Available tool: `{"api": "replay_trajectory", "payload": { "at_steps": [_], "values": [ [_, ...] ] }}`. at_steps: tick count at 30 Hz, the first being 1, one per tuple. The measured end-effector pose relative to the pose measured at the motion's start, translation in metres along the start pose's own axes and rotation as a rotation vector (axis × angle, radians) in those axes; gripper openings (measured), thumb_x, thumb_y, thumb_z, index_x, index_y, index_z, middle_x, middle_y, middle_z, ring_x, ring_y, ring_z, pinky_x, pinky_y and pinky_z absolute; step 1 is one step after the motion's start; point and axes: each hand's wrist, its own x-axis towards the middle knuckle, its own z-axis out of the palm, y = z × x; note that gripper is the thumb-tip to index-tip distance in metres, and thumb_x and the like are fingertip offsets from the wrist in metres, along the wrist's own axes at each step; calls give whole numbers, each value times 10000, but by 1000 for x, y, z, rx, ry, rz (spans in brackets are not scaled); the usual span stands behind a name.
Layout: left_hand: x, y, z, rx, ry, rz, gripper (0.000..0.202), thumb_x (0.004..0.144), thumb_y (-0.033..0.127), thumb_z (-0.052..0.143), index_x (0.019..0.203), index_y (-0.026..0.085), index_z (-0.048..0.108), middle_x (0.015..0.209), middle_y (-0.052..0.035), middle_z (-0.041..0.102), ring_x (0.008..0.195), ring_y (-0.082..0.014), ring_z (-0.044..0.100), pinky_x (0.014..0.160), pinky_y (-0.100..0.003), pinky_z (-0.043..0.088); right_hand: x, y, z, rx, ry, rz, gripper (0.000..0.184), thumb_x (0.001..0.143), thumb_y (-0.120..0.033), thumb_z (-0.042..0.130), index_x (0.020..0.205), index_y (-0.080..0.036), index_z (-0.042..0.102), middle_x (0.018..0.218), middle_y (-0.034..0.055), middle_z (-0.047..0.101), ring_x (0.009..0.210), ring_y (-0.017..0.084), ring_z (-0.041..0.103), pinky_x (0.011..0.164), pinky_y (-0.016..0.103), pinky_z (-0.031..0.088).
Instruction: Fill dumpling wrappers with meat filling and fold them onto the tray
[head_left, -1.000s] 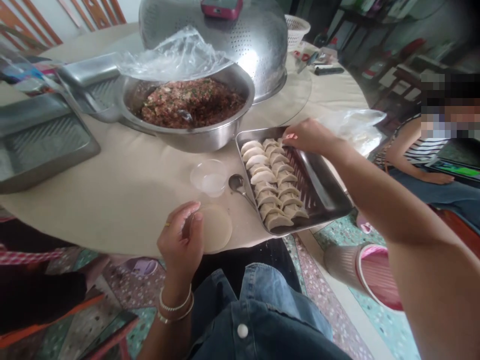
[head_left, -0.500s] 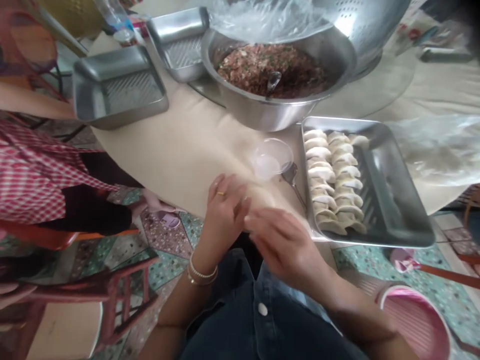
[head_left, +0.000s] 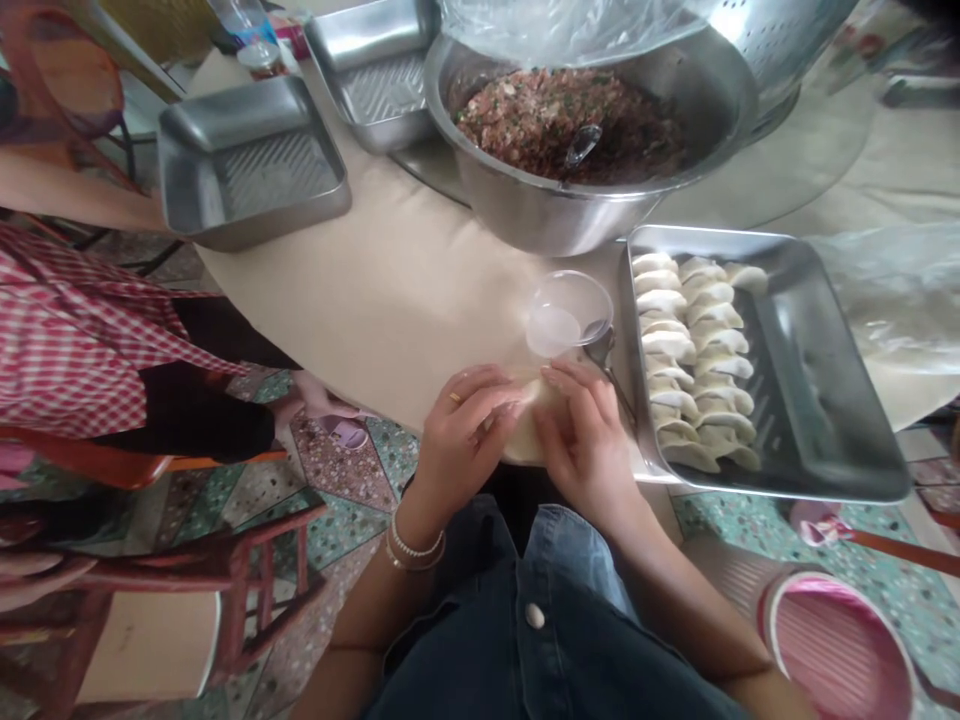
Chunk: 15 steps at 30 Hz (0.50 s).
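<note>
1. I am watching the left hand (head_left: 465,435) and right hand (head_left: 594,440) pinching a dough wrapper (head_left: 527,436) at the table's (head_left: 420,280) edge;
2. a clear bowl (head_left: 592,298) and spoon (head_left: 601,348) are sitting between them and the metal bowl (head_left: 540,208) of filling (head_left: 551,125); dumplings (head_left: 720,340) are lining a tray (head_left: 832,400) at right;
3. a bottle (head_left: 246,25) is standing far left, its label blurring past reading.

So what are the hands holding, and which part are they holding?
A dumpling wrapper: the left hand has its left side and the right hand its right side, though the exact grip is hidden.
</note>
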Motion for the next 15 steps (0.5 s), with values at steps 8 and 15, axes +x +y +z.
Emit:
{"api": "replay_trajectory", "payload": {
  "at_steps": [8,15],
  "values": [
    [-4,7,-2,-33,-86,59,401,831,151,654,1217,225,576,1111,-61,693,1053,-169,647,955,-338,547,-9,1,-8,129,162,-115,450,838,-91,573,1174,-391,578,933,-1,703,966,219,646,844,460,551],
    [-4,14,-9,-88,-81,74,494,845,182,639,1325,223,529,1293,-106,615,1188,-200,602,1012,-356,533,-21,-13,-23,153,251,-289,228,825,-162,607,859,-371,689,803,-59,728,791,178,678,636,386,532]
  ]
}}
